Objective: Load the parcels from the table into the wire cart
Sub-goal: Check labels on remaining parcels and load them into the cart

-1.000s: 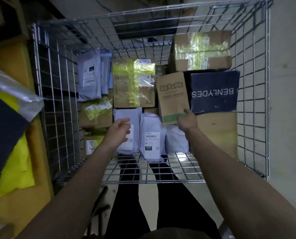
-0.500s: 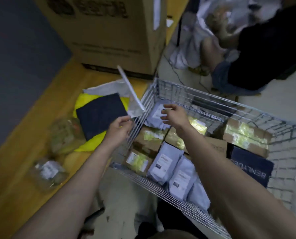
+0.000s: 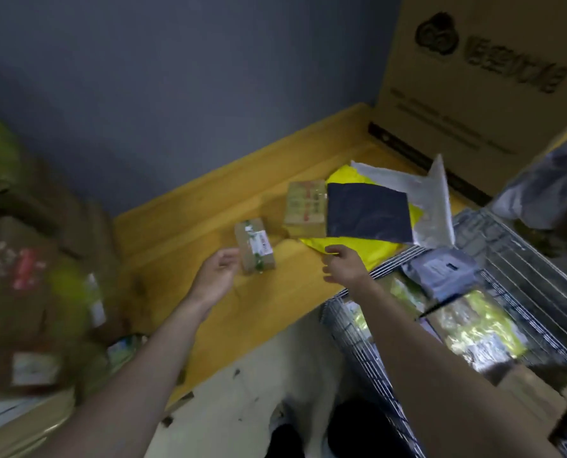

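On the yellow wooden table (image 3: 189, 223) lie a small taped brown box (image 3: 255, 248), a larger taped box (image 3: 306, 208), a dark flat parcel (image 3: 368, 213) on a yellow bag (image 3: 379, 256), and a clear plastic bag (image 3: 431, 200). My left hand (image 3: 217, 276) hovers just left of the small box, fingers loosely curled, holding nothing. My right hand (image 3: 343, 267) hangs empty over the yellow bag's near edge. The wire cart (image 3: 351, 328) stands at the right, holding grey mailers (image 3: 441, 271) and taped parcels.
A big printed cardboard carton (image 3: 480, 77) stands on the table's far right end. A blurred pile of boxes (image 3: 27, 292) fills the left side. A blue-grey wall runs behind the table. Pale floor (image 3: 242, 391) shows below, between table and cart.
The view swung left from the cart to the table. Both hands left the parcels in the cart and moved out over the table, the left toward the small box.
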